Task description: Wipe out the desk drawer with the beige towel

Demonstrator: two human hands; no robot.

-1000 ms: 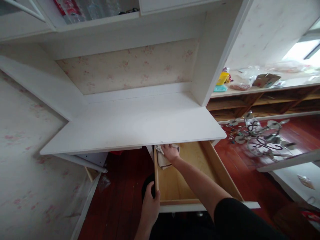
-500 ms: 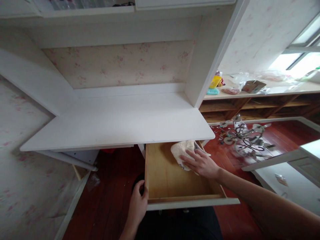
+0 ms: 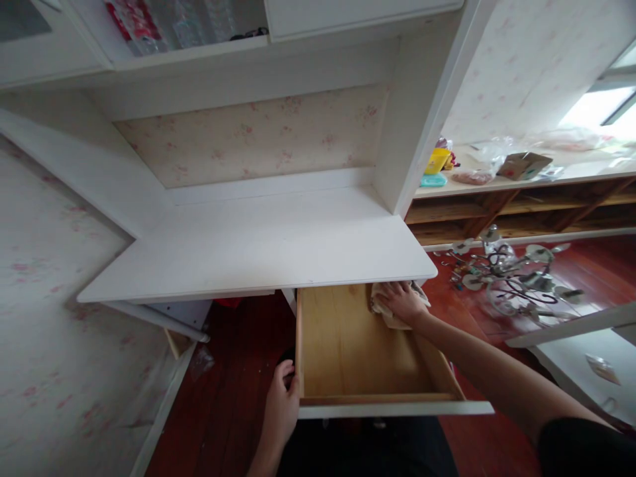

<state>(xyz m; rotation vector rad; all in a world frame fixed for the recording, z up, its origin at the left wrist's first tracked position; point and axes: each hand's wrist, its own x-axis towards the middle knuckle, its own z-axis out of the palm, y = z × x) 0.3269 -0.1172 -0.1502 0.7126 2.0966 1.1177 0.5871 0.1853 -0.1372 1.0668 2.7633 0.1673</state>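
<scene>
A wooden drawer (image 3: 352, 358) with a white front is pulled out from under the white desk (image 3: 278, 245). Inside its back right corner lies a pale cloth (image 3: 395, 322), bunched under my right hand (image 3: 405, 303), whose fingers press and grip it. Part of the cloth is hidden by that hand. My left hand (image 3: 283, 401) is at the drawer's left side near the front, fingers curled and thumb against the wall, holding it.
Above the desk runs a shelf with plastic bottles (image 3: 183, 26). A chandelier (image 3: 511, 271) lies on the red wooden floor at right. Behind it stands a low shelf unit (image 3: 477, 192) with a yellow container (image 3: 438, 161) and a cardboard box (image 3: 525, 165) on top.
My right hand has slid the cloth toward the back right corner of the drawer, bunching it more. My left hand keeps its place on the drawer's side. The view has shifted slightly left.
</scene>
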